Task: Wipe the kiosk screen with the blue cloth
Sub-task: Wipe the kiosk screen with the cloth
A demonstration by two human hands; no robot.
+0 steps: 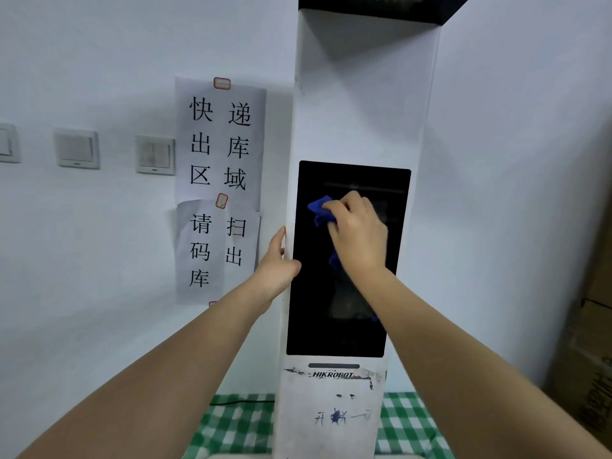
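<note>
A tall white kiosk (pixel 364 104) stands in front of me with a dark, unlit screen (pixel 318 309) set in its front. My right hand (pixel 359 233) holds a bunched blue cloth (pixel 319 210) against the upper part of the screen; most of the cloth is hidden under the hand, and a small blue bit shows below the fingers. My left hand (pixel 276 263) grips the kiosk's left edge beside the screen, thumb on the front, fingers hidden round the side.
Paper signs (pixel 220 144) with black characters are taped to the wall left of the kiosk, next to three light switches (pixel 77 149). A green checked cloth (pixel 238 422) covers the surface under the kiosk. Cardboard boxes (pixel 589 359) stand at the right.
</note>
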